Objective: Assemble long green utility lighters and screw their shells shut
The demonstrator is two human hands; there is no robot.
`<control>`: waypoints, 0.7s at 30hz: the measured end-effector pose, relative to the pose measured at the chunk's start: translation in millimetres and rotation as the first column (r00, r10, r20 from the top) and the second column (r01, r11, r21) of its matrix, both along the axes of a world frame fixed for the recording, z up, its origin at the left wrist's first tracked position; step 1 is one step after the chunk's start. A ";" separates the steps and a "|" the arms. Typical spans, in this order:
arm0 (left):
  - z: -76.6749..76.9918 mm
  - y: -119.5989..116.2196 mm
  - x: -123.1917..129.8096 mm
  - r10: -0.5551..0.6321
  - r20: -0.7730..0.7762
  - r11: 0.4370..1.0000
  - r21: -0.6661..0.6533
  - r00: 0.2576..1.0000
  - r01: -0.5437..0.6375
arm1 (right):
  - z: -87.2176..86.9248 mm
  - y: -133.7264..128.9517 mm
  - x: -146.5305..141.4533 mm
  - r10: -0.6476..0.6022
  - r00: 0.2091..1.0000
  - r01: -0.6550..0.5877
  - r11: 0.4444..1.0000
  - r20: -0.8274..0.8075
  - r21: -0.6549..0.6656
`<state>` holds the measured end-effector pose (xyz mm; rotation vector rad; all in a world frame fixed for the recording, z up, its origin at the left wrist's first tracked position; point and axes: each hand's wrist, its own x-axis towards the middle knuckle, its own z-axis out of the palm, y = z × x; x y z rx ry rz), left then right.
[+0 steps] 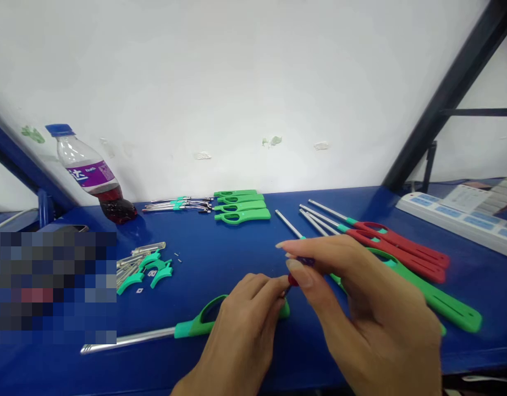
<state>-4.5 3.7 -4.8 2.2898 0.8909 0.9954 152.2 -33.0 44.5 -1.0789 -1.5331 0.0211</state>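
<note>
A green gas lighter (198,324) with a long silver barrel lies on the blue table, barrel pointing left. My left hand (243,330) is closed over its handle and covers most of it; the green handle end shows just past the fingers. Between thumb and fingertips, my right hand (361,308) pinches a small screwdriver (293,279) with a red and dark handle. Its thin shaft slants down toward the lighter's handle beside my left fingers. The screwdriver's tip is hidden, so I cannot tell whether it touches a screw.
Finished-looking red lighters (402,245) and green lighters (447,300) lie at the right. Several green handle shells (247,214) and metal inner parts (177,204) are along the wall. Teal triggers (160,269) and clear tubes (130,264) lie left. Behind them leans a drink bottle (92,170); a white power strip (455,220) is far right.
</note>
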 end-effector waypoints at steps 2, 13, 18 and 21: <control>-0.8 -0.3 0.7 0.005 -0.010 1.000 -0.015 1.000 -0.005 | -1.0 1.2 0.1 0.005 1.000 -0.005 1.000 -0.022 -0.006; -5.3 -0.3 0.3 0.000 -0.073 0.999 -0.043 0.997 -0.003 | -0.5 5.7 2.9 -0.011 0.999 0.011 1.000 -0.036 -0.017; -5.4 0.2 1.9 0.000 -0.058 0.999 -0.045 0.998 -0.003 | -2.0 5.1 3.3 0.003 1.000 -0.003 1.000 -0.025 -0.013; -4.9 0.6 2.7 -0.001 -0.071 0.998 -0.058 0.997 -0.003 | -2.4 3.8 3.9 -0.004 1.000 0.003 1.000 -0.024 -0.011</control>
